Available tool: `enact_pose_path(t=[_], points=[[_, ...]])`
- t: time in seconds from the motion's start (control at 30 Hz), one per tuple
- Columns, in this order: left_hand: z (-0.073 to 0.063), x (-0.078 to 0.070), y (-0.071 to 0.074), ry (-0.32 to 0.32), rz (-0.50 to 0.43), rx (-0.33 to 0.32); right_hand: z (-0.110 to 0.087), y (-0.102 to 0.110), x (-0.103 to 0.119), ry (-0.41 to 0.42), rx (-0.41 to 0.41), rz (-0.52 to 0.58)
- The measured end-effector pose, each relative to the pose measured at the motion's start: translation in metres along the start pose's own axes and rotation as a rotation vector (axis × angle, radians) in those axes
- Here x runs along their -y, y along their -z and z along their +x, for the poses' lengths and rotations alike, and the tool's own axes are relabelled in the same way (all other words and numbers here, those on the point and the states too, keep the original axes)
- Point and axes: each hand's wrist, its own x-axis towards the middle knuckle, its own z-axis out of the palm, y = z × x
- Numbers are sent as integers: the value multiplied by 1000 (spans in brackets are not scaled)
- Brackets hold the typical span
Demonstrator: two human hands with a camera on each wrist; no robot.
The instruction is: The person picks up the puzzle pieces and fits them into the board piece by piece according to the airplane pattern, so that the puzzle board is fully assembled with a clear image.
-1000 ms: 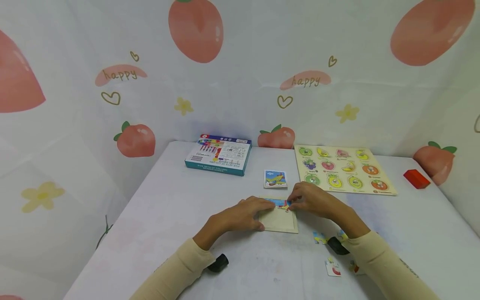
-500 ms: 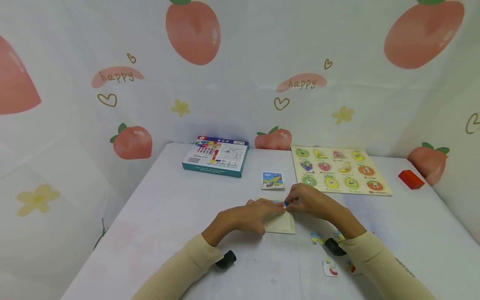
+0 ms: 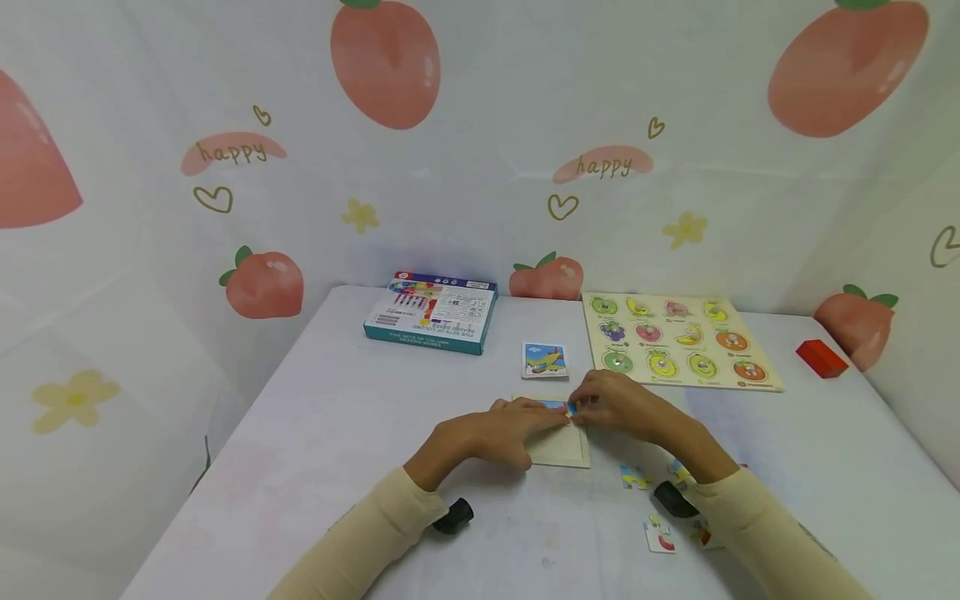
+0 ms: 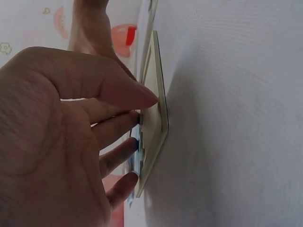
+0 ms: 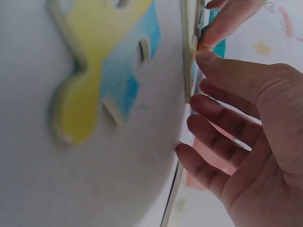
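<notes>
A small pale puzzle tray (image 3: 558, 452) lies mid-table, with blue jigsaw pieces along its far edge. My left hand (image 3: 491, 435) reaches over it from the left, its extended fingers pressing on those pieces. In the left wrist view the left thumb (image 4: 128, 92) lies over the tray's near rim. At the tray's far right corner my right hand (image 3: 618, 406) pinches a small puzzle piece (image 3: 572, 410) between thumb and forefinger, the left fingertips right beside it. The right hand's other fingers (image 5: 213, 137) are loosely bent. Much of the piece is hidden by fingertips.
Several loose puzzle pieces (image 3: 634, 477) lie near the right forearm, some partly covered by the sleeve. Behind the tray is an airplane picture card (image 3: 545, 360). Farther back are a teal-edged box (image 3: 427, 337), a fruit peg board (image 3: 723, 381) and a red block (image 3: 822, 358).
My left hand has slid right across the tray, its fingertips now close to the right hand's. The right hand stays at the corner with the piece. The head view has shifted slightly.
</notes>
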Motion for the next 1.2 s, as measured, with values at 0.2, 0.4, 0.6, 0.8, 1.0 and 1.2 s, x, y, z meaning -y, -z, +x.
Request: enact_pose_path(t=[0.2,0.4,0.6,0.8,1.0,1.2], points=[[0,6,0,-14,-30,1,-20,4,3,-60,-10,-28],[1,10,0,-11,-44,12,-48,9,4,-93,1,-25],[2,10,0,-15,-41,9,-76,13,6,-126,25,-22],[2,9,0,-15,-45,8,-95,14,8,-159,63,-47],[-1,8,2,-25,-65,16,-104,11,10,-219,89,-44],[-5,7,3,-33,-92,22,-108,6,12,-228,79,-34]])
